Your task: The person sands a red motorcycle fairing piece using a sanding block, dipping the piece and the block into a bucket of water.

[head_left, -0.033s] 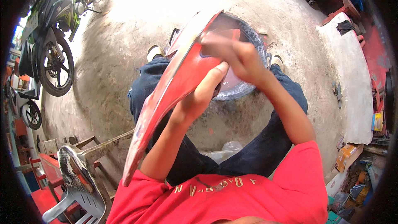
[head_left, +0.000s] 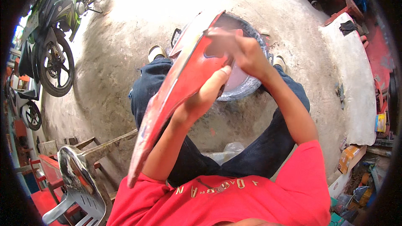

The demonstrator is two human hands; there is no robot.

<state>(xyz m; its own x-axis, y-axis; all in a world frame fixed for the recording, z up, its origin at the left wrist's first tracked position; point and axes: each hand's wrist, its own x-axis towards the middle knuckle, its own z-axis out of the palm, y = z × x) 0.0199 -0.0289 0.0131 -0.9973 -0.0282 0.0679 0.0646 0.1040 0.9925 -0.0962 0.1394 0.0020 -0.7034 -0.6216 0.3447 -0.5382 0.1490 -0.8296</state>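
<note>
A long red curved plastic panel (head_left: 184,79), with a pale strip along one edge, is held slanting between my knees and above a round basin (head_left: 243,88) of milky pinkish liquid. My left hand (head_left: 204,94) grips the panel, thumb lying along its right side. My right hand (head_left: 250,56) is at the panel's upper part; its fingers are smeared by motion, so I cannot tell whether anything is in them.
Motorbikes (head_left: 58,50) stand on the left. A grey plastic chair (head_left: 79,207) and a wooden frame (head_left: 100,152) are at lower left. A pale slab (head_left: 356,100), a red rack (head_left: 343,0) and assorted clutter (head_left: 360,184) line the right side of the concrete floor (head_left: 117,50).
The panel's lower end has shifted slightly right. My right hand's blurred fingers have moved a little over the panel's upper part, while my left hand keeps its grip.
</note>
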